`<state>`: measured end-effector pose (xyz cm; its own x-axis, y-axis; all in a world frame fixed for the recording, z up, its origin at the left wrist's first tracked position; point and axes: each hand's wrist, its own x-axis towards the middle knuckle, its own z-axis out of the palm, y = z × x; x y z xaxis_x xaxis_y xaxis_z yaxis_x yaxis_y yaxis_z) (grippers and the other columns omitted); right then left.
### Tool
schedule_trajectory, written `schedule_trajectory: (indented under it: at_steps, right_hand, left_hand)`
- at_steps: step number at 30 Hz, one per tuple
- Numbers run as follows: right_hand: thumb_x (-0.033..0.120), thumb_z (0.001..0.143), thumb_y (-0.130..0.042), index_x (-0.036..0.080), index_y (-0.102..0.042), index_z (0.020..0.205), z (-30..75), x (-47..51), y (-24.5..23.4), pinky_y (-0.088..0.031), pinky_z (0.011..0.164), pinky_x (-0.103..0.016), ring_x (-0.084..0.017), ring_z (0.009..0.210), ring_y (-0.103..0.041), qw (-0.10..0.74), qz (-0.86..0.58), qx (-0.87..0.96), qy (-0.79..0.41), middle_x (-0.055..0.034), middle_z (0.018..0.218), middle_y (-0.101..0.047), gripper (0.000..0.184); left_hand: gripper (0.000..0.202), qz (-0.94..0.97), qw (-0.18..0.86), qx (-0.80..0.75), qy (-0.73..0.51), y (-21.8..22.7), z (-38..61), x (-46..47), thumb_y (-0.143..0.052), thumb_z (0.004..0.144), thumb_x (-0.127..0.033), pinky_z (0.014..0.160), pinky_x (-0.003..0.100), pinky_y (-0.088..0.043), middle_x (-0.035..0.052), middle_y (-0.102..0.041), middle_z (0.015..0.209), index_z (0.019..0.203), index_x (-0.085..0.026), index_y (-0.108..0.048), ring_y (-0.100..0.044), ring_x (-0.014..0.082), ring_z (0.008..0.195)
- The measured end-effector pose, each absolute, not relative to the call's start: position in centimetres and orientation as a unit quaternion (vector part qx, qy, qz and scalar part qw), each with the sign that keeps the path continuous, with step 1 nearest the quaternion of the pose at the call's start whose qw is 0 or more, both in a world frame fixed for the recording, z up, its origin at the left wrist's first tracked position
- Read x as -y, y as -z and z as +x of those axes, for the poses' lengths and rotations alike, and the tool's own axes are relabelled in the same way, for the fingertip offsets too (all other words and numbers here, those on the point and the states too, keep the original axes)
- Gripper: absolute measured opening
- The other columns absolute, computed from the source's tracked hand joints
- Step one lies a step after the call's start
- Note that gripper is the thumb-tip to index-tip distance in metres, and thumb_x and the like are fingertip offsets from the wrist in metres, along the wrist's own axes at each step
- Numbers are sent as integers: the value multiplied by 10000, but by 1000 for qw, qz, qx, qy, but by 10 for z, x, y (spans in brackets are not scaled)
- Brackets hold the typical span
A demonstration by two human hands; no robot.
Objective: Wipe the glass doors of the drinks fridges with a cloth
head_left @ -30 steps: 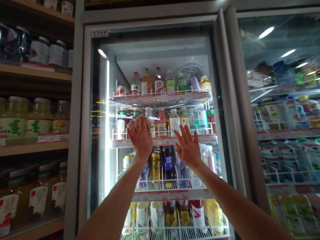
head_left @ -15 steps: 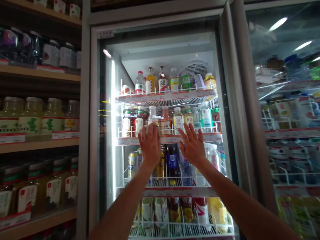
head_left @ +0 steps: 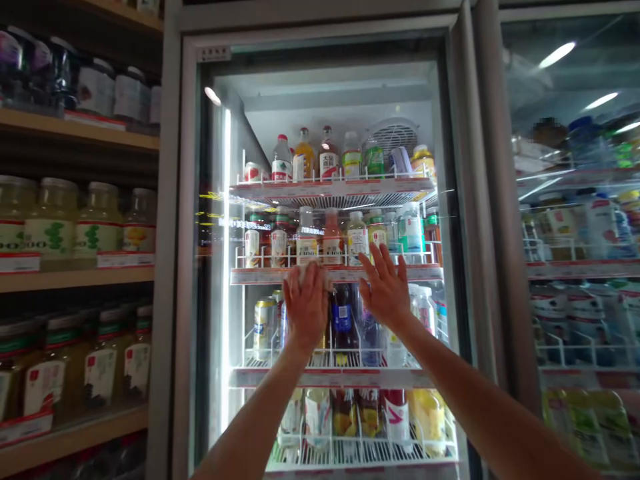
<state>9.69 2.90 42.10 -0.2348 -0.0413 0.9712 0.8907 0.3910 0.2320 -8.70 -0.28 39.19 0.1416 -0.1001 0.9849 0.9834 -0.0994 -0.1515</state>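
My left hand [head_left: 306, 307] presses a pale, crumpled cloth [head_left: 323, 268] against the glass door [head_left: 320, 87] of a lit drinks fridge. Only the cloth's edges show past the fingers. To its right, my right hand [head_left: 385, 287] has its fingers spread, palm toward the glass, with nothing in it. Behind the pane, both hands overlap the second shelf's front rail [head_left: 270, 275] and the drinks below it. A dark bottle with a blue label [head_left: 343, 319] appears between them.
Wooden shelves with bottled drinks [head_left: 55, 223] stand on the left. A metal door frame [head_left: 480, 200] runs upright on the right, next to a second glass-fronted fridge [head_left: 580, 267] with more drinks. Inside the lit fridge, bottles [head_left: 327, 157] line the top shelf.
My left hand has slid down and slightly right with the cloth, closer to my right hand. The right hand has stayed almost in place. The view has shifted a little.
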Motion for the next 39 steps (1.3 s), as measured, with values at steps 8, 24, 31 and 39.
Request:
schedule_trajectory:
  at_steps: [8,24,31,39]
  right_hand:
    - [297,887,-393,220,-385,1351,97,-29,-421,-164,1117,-491,-228,1405,-198,526,-323,644,451,-88,1485,-316,470]
    - [300,885,-399,232,-354,1367,97,-31,-421,-170,1116,-502,-234,1407,-193,525,-324,647,449,-85,1491,-304,488]
    - [294,886,-398,223,-364,1363,97,-31,-420,-181,1109,-508,-239,1402,-209,533,-314,644,450,-87,1480,-326,483]
    - [306,889,-388,242,-316,1398,97,-30,-421,-156,1120,-501,-226,1410,-182,533,-317,646,445,-75,1492,-304,518]
  left_hand:
    - [496,-482,538,425,546,-389,-162,16,-424,906,-236,1107,515,-250,106,-454,1399,1397,-233,-359,-312,251,1359]
    - [504,-502,559,407,520,-365,-162,19,-445,896,-187,1116,503,-228,121,-472,1381,1393,-188,-363,-282,248,1372]
    - [514,-565,547,384,483,-344,-113,13,-473,896,-224,1151,471,-161,67,-509,1357,1398,-224,-359,-154,222,1414]
    - [544,-482,550,419,538,-346,-157,21,-440,898,-197,1116,520,-232,111,-401,1435,1424,-204,-302,-207,257,1399]
